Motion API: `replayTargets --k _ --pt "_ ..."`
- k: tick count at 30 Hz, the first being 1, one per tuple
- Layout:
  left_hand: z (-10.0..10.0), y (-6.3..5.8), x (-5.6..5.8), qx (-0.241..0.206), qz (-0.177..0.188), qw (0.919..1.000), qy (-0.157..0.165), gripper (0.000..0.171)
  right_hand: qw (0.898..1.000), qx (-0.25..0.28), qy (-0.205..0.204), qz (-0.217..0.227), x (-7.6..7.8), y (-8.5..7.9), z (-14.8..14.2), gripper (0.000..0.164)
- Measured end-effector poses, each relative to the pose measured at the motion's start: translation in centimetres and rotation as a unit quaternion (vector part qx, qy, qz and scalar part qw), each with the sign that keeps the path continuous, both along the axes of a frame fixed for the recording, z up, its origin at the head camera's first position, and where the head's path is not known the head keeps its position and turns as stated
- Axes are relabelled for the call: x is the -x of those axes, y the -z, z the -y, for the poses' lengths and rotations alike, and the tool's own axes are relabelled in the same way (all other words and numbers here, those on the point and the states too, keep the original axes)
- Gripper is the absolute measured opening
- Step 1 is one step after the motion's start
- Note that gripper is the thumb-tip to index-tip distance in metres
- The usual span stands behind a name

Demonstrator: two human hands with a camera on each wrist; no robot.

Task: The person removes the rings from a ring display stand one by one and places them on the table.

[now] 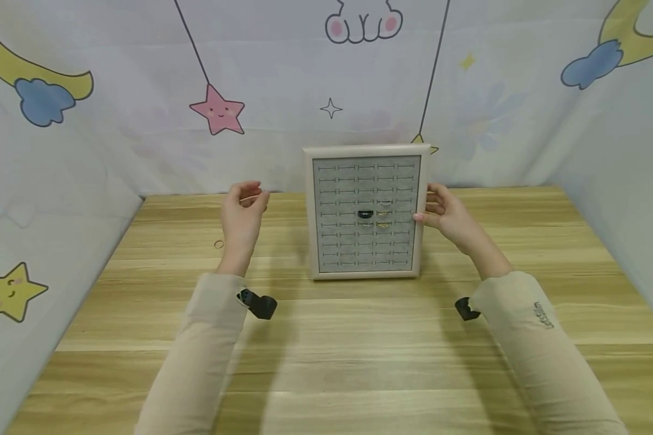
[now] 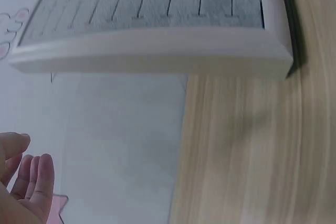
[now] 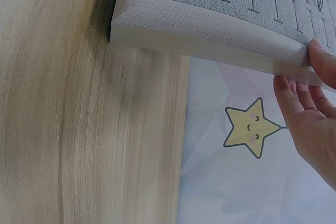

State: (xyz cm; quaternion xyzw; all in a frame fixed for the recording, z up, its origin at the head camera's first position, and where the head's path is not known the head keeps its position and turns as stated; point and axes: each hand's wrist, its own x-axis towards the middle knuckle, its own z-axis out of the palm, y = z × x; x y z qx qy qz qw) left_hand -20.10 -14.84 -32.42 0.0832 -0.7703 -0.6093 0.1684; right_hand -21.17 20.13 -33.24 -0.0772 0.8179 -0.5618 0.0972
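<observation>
A ring display board (image 1: 337, 251) with a pale frame and grey slotted padding stands nearly upright on the table. Several rings sit in its middle slots, among them a dark ring (image 1: 365, 214) and a gold-toned ring (image 1: 383, 225). My right hand (image 1: 454, 220) grips the board's right side, thumb on the front of the frame and fingers behind the edge. Left of the board, my left hand (image 1: 243, 214) is raised with loosely bent fingers, apart from the frame and with nothing seen in it. A thin ring (image 1: 219, 244) lies on the table beside the left wrist.
The wooden table (image 1: 359, 362) ends at a pale fabric backdrop (image 1: 283, 90) printed with stars, moons and clouds, which also runs along both sides. A black wrist camera (image 1: 258, 303) is strapped at the left sleeve, another wrist camera (image 1: 467, 308) at the right.
</observation>
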Motion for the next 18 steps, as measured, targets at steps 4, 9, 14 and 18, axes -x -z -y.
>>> replayTargets --k 4,9,14,18 --pt "-2.2 -1.0 -0.5 0.032 -0.04 0.9982 0.032 0.028 1.0 0.001 0.0 -0.001 0.0 0.0 0.0 0.068" --pt "-4.7 -1.4 -1.1 0.062 -0.069 0.9924 0.081 0.026 1.0 0.002 -0.003 -0.004 0.0 0.0 0.0 0.068" --pt "-6.8 -1.1 -1.7 0.111 -0.086 0.9814 0.131 0.026 1.0 -0.002 -0.003 0.001 0.0 0.0 0.0 0.068" --pt "-8.4 -0.6 -2.0 0.16 -0.098 0.969 0.16 0.025 1.0 -0.004 -0.003 0.003 0.0 0.1 -0.1 0.068"
